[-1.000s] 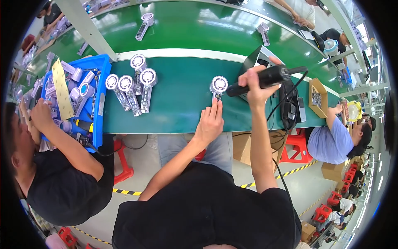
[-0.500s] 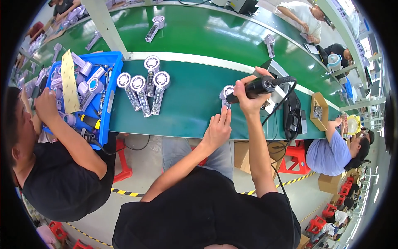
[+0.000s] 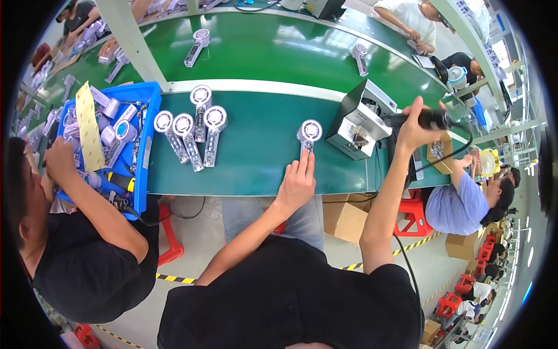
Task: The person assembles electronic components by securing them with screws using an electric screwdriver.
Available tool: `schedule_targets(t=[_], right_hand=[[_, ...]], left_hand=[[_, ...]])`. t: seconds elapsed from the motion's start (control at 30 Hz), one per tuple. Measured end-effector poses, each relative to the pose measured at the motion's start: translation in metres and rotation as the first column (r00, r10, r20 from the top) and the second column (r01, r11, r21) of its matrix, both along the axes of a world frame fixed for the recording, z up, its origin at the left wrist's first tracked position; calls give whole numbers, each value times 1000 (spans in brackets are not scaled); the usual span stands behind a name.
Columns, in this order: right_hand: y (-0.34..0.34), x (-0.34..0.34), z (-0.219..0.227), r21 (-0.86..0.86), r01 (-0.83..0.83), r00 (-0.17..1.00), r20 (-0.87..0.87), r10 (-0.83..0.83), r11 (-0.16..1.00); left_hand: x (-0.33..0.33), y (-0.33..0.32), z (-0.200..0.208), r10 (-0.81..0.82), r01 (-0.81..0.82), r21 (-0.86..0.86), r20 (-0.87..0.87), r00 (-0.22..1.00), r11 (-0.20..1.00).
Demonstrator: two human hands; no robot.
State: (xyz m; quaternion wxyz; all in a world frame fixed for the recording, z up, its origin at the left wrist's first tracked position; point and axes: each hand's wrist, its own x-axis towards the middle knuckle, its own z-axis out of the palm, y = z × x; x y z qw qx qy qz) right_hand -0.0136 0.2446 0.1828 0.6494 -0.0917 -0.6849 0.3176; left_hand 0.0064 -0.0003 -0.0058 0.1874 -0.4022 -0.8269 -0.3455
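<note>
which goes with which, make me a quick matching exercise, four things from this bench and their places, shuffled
Things
1. black corded tool
2. blue bin
3. single round-headed unit
4. open-fronted boxy device

Places
A. touched by the left hand
B. just right of the single unit, on the green bench
C. gripped in the right hand
D. left of the group of four units

Pairs: 1-C, 2-D, 3-A, 4-B
</note>
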Motion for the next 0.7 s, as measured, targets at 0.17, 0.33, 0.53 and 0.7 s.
schedule_targets(t=[0.17, 0.33, 0.53, 0.7], right_hand=[[-33, 24, 13, 53, -293, 940, -165, 297, 955], [-30, 12, -8, -229, -421, 894, 57, 444, 878], [-20, 0, -17, -309, -500, 845, 30, 534, 809], [-14, -4, -17, -358, -513, 828, 33, 560, 780]], left_hand=[[0, 0, 3, 9, -9, -22, -3, 1000, 1000], [1, 0, 1, 0, 0, 1, -5, 1000, 1000], [0, 0, 5, 7, -7, -14, -5, 1000, 1000], [0, 1, 4, 5, -5, 1, -7, 1000, 1000]])
